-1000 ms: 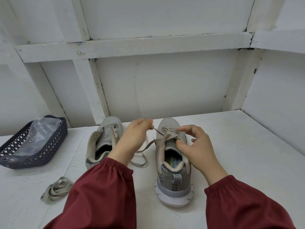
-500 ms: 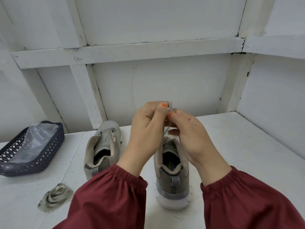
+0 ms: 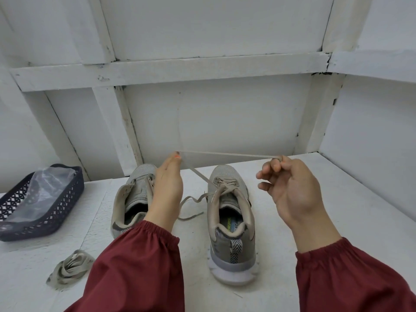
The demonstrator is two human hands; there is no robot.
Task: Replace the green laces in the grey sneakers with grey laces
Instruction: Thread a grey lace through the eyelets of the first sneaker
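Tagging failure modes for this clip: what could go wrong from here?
1. The grey-beige flat lace is pulled taut between the left hand and right hand; nothing pins the laced grey mesh sneaker, so a harder pull may drag or tip it.
2. A second lace end lies slack on the white table; pulling could leave the ends uneven.
3. The left maroon sleeve hangs near the bundled spare lace and might brush it away.

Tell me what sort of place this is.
Probably a plain workshop or storage nook: white-painted board walls with exposed wooden framing, a rough white-painted tabletop, and a dark plastic lattice basket holding clear wrapping.
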